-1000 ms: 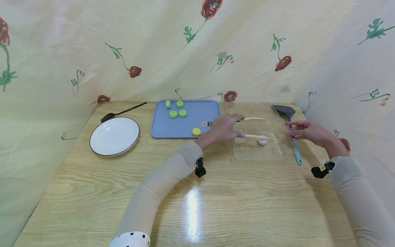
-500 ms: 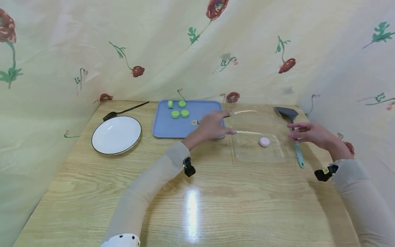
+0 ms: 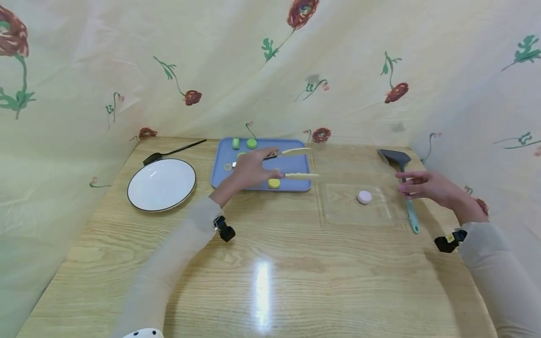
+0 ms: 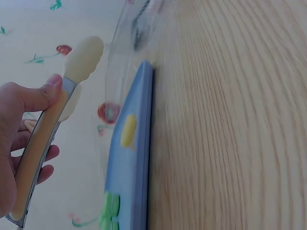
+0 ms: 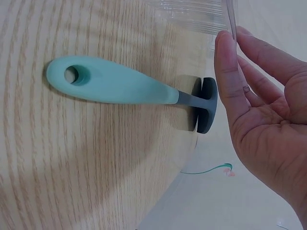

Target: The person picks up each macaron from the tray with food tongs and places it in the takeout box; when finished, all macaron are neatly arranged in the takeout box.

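Observation:
In the head view my left hand (image 3: pixel 251 170) holds a pair of tongs (image 3: pixel 302 176) with cream tips, spread apart over the blue tray (image 3: pixel 293 164). Nothing sits between the tips. A yellow macaron (image 3: pixel 274 183) lies near the tray's front edge, and several green macarons (image 3: pixel 251 143) are at its back left, partly hidden by the hand. My right hand (image 3: pixel 428 188) pinches the thin edge of a clear plastic box (image 5: pixel 192 17) between thumb and fingers. Inside that box lies one pale pink macaron (image 3: pixel 364 197).
Beside the right hand lies a spatula (image 5: pixel 115 81) with a mint handle and dark head. A white dish (image 3: pixel 162 185) with a dark rim and a black fork (image 3: pixel 173 151) are at the left. Floral cloth (image 3: pixel 236 56) hangs behind the wooden table (image 3: pixel 321 281).
My left hand has moved left with the tongs, from above the clear box to above the blue tray. The pink macaron stays in the box. My right hand keeps its place.

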Motion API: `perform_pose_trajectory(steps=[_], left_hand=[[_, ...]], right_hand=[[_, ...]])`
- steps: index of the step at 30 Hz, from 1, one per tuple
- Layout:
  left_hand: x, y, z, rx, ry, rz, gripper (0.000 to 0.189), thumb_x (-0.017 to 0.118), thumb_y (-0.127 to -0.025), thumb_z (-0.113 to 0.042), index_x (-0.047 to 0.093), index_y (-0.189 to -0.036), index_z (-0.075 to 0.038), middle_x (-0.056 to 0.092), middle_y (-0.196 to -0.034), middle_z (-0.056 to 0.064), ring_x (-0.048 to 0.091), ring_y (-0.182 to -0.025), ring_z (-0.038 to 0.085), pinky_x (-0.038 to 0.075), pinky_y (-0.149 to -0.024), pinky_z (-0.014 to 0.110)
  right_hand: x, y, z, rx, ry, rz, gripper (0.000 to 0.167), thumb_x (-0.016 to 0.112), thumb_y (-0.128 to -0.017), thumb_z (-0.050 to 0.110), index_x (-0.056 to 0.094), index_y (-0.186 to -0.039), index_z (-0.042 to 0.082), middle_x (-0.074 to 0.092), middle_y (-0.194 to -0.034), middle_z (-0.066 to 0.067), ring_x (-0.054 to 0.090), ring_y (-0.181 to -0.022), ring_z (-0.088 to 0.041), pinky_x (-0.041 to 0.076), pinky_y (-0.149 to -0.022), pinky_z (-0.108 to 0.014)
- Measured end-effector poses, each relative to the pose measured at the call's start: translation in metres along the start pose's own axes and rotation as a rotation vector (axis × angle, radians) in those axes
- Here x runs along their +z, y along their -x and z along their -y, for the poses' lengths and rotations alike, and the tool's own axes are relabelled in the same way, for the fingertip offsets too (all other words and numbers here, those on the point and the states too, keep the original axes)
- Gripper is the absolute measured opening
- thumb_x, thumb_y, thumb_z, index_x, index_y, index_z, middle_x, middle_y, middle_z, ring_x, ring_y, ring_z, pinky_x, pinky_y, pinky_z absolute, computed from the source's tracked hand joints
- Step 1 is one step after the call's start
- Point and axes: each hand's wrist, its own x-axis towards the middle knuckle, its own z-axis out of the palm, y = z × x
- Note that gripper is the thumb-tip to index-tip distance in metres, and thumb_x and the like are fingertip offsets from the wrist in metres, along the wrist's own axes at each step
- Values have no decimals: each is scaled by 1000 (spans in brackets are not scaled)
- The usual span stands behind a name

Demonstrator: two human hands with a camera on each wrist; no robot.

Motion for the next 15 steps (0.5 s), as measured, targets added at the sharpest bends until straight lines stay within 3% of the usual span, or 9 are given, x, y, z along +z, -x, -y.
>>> perform_pose_trajectory(steps=[3,4,7,10,15], left_hand=[[-10,11,15,-30,6,6,77,77,-86,-56,51,-150,-23,62,-145,1,61,-75,24,39,-56,30],[-13,15,20,-36,1,6,77,77,-85,-55,52,-150,-23,62,-146,2,61,-75,25,43,-59,32],[-23,25,33,-53,8,9,77,79,-84,-53,53,-149,-21,61,-146,5,68,-106,27,55,-82,40],[-30,34,44,-72,16,18,76,80,-84,-51,54,-149,-21,60,-146,7,59,-131,33,53,-97,48],[-38,45,59,-83,16,34,72,81,-84,-48,57,-146,-19,61,-146,8,57,-133,34,51,-102,53]], right_hand=[[1,1,1,1,3,3,33,63,-102,15,61,-116,44,74,-104,7,73,-94,-12,60,-83,-27],[1,1,2,5,4,4,33,63,-102,15,61,-116,45,74,-104,7,73,-94,-12,60,-83,-26],[1,2,3,14,4,7,32,63,-102,16,61,-114,46,74,-104,8,73,-93,-12,60,-83,-25],[1,2,4,17,6,6,32,62,-103,16,61,-115,46,73,-104,9,73,-94,-11,60,-83,-25],[1,2,5,16,1,9,35,61,-103,14,61,-117,46,74,-105,10,73,-95,-10,60,-83,-25]])
